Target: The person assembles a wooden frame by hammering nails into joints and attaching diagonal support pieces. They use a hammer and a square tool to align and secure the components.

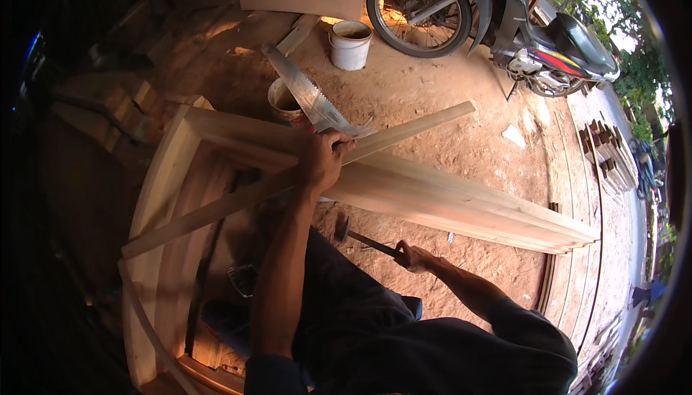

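My left hand [324, 161] lies over a thin wooden strip [425, 127], right where the strip crosses a thick timber [461, 204] of a wooden frame. Its fingers are pinched together; what is between them is too small to make out. The strip runs slantwise from the timber to the frame's left side [162, 186]. Lower and to the right, my right hand [416, 258] is closed round the handle of a hammer [371, 242]. The hammer's dark head points left, below the timber and apart from it. Just beyond my left hand is a handsaw [310, 96] with a wide toothed blade.
Past the frame stand a white bucket [351, 45] and another bucket [282, 99] partly behind the saw. A parked motorcycle [519, 34] is at the far right. Stacked timber pieces [611, 157] lie at the right edge. Dark wooden blocks [108, 107] are on the left.
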`<action>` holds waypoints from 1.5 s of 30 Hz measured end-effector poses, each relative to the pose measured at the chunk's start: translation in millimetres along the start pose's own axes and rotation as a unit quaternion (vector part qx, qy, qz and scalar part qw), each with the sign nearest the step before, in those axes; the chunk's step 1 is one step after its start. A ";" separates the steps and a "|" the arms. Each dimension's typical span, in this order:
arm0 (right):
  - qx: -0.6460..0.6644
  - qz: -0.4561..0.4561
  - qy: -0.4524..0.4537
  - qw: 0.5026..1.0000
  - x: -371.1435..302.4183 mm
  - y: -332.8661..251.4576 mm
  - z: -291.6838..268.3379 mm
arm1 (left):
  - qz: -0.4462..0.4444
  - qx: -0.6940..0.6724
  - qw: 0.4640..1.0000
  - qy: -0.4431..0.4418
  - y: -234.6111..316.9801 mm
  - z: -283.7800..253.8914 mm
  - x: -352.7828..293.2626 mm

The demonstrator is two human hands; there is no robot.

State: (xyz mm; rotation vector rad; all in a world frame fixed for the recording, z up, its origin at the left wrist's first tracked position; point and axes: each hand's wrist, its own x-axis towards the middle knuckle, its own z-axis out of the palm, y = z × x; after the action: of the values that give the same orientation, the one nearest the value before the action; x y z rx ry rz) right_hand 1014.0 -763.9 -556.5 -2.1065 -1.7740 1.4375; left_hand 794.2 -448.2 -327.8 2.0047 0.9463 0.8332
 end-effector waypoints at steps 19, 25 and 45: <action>-0.049 -0.150 0.352 0.922 -160.3 -224.6 -187.9 | 0.017 0.026 1.000 -0.001 27.4 -14.6 -4.7; -0.106 -0.144 0.352 0.919 -156.3 -218.5 -182.8 | 0.120 0.057 0.988 0.084 21.5 -10.7 -4.0; -0.080 -0.115 0.319 0.937 -159.1 -223.2 -202.0 | 0.089 0.023 0.994 0.058 14.8 -10.3 -4.4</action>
State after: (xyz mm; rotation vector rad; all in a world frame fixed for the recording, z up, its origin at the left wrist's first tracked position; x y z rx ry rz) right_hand 988.3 -710.2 -221.2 -2.0127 -1.8044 0.4755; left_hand 788.7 -454.7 -311.3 2.1223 0.8673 1.0447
